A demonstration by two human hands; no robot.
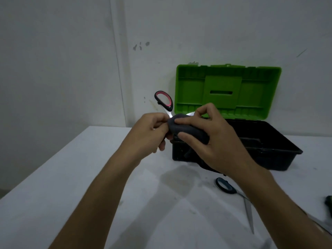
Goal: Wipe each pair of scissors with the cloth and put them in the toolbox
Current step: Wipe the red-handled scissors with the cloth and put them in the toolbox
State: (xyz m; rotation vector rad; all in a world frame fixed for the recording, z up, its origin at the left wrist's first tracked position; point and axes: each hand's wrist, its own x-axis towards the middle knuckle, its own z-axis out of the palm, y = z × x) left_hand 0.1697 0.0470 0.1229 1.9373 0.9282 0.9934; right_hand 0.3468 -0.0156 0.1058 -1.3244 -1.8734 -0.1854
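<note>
My left hand (152, 130) holds a pair of scissors with black and pink handles (164, 100) in the air; one handle loop sticks up above my fingers. My right hand (215, 139) presses a dark grey cloth (188, 129) around the scissors' blades, so only a short shiny strip of blade shows. Both hands are in front of the toolbox (280, 141), a black tub with its green lid (228, 90) standing open against the wall. A second pair of scissors with black and blue handles (226, 186) lies open on the table, partly under my right forearm.
The white table (89, 177) meets a white wall behind the toolbox. A dark green object (329, 203) pokes in at the right edge, with a metal blade (321, 225) below it.
</note>
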